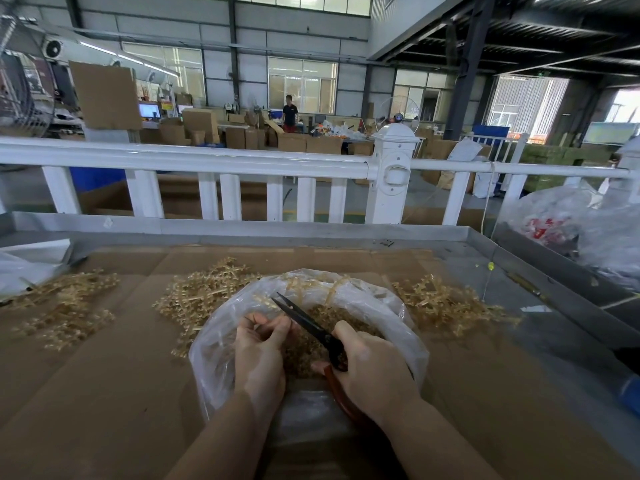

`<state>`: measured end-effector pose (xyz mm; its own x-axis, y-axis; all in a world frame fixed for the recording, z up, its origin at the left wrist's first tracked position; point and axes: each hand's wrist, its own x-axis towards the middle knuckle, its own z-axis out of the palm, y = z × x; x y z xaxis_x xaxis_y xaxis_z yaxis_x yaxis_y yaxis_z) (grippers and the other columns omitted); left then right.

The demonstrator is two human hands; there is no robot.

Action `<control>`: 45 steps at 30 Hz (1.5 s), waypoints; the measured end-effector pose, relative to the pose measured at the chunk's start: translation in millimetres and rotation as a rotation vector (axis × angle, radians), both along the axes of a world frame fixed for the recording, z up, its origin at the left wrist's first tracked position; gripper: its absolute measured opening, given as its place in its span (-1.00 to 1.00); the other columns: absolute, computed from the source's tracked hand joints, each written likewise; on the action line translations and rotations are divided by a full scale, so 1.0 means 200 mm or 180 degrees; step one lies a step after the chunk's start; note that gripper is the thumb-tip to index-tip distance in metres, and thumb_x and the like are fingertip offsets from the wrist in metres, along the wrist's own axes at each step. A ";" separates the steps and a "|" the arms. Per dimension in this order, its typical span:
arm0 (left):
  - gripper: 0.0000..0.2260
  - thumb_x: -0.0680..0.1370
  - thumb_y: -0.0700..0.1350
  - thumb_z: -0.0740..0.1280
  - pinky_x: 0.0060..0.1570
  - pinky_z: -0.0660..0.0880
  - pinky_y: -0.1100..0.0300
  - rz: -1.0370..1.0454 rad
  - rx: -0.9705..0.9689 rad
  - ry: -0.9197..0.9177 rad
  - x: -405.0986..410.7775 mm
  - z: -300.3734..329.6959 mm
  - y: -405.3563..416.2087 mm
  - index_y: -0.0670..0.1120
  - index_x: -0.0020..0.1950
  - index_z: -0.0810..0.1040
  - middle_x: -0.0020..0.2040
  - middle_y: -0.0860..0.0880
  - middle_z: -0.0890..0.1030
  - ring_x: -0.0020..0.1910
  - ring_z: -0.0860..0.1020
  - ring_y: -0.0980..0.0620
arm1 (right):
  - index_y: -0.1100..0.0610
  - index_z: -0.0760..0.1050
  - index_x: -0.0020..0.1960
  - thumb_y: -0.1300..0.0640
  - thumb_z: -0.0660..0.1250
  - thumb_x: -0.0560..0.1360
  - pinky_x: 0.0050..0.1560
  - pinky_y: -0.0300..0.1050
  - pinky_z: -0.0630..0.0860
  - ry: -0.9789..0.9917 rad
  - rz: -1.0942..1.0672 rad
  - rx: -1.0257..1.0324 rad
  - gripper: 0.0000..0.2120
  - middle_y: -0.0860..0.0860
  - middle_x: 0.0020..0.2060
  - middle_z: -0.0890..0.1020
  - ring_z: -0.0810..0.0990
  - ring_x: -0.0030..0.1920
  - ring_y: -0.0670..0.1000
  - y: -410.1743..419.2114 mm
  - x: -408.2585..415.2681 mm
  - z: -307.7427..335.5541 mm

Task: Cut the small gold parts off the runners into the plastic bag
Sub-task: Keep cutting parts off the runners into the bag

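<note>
we held both hands over the open bag (374, 306) on the cardboard (121, 375). left hand (258, 355) pinched something small at the fingertips, too small to identify. right hand (375, 372) gripped the scissors (304, 322), blades pointing up-left over cut gold parts (349, 327) in the bag. runners (204, 292) lay heaped left, behind and right of it.

There is one view only, from a wide-angle camera on the person's head. It looks forward and down, close over the cardboard-covered surface (104, 358), with both forearms entering from the bottom edge. Beyond the white railing (194, 161) it takes in the far hall.
</note>
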<state>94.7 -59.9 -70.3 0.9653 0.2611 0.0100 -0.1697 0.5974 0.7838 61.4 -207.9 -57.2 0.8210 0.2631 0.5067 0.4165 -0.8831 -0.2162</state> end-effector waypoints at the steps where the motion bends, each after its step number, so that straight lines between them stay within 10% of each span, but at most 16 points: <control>1: -0.73 0.53 -0.41 0.27 -0.17 0.54 0.19 0.0007 0.0006 0.0004 0.00 0.00 0.00 -0.06 -0.17 0.34 -0.31 -0.06 0.55 -0.31 0.62 0.08 | -0.02 0.39 -0.01 -0.26 0.31 0.44 -0.29 -0.31 0.35 0.0010 0.0002 0.0002 -0.66 -0.10 -0.28 0.56 0.51 -0.29 -0.10 0.00 0.00 0.00; 15: -0.70 0.51 -0.39 0.31 -0.24 0.58 0.26 -0.0399 0.0096 0.0016 0.00 -0.01 0.02 -0.07 0.13 0.56 -0.22 -0.05 0.67 -0.14 0.68 0.02 | -0.08 0.40 0.11 -0.29 0.24 0.48 -0.17 -0.39 0.36 0.0135 -0.0272 0.0263 -0.65 -0.15 -0.13 0.57 0.51 -0.12 -0.17 0.01 0.00 -0.02; 45: -0.81 0.58 -0.36 0.18 -0.31 0.60 0.23 -0.0681 -0.0458 0.0117 -0.02 0.05 0.04 -0.25 -0.13 0.57 -0.27 -0.14 0.67 -0.28 0.67 0.01 | -0.08 0.32 0.11 -0.30 0.21 0.46 -0.02 -0.19 0.43 0.0237 -0.0016 0.0162 -0.63 -0.11 -0.06 0.51 0.42 0.00 -0.07 0.03 0.01 0.01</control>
<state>91.5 -52.7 -60.7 0.9977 0.0470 -0.0485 -0.0004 0.7225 0.6914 63.5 -202.0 -54.2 0.8581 0.2344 0.4569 0.3932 -0.8722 -0.2909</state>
